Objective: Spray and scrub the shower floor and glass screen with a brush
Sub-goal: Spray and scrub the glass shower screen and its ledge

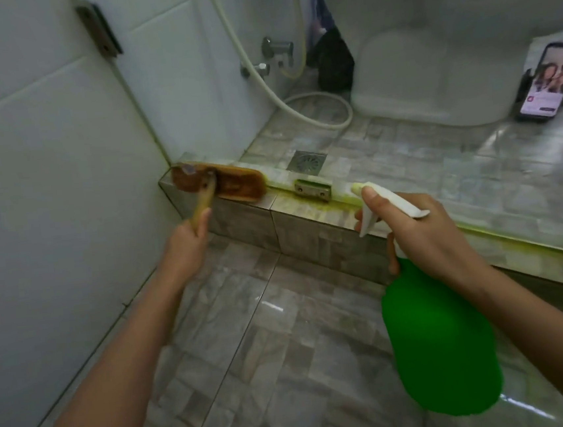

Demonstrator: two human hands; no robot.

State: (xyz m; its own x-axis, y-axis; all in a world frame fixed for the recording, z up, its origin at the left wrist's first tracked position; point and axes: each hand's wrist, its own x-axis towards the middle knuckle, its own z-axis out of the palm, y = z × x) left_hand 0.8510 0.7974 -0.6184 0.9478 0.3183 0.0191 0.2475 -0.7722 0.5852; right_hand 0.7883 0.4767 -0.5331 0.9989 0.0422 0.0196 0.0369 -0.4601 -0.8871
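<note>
My left hand [187,246] grips the wooden handle of a brown scrub brush [232,183]. The brush head lies on top of the low tiled kerb [302,232], close to the white wall. My right hand [419,234] holds a green spray bottle [440,342] by its white trigger head [385,203], the nozzle pointing left along the kerb. A yellow-green film runs along the kerb's top edge. The glass screen [474,160] rises from the kerb beyond a metal bracket [312,189]. The grey tiled shower floor [252,353] spreads below my arms.
Behind the glass are a floor drain [306,161], a white toilet [430,61], a coiled hose [318,110] with wall valves [274,50] and a phone [551,80] propped with its screen lit. A white tiled wall [45,167] closes the left side.
</note>
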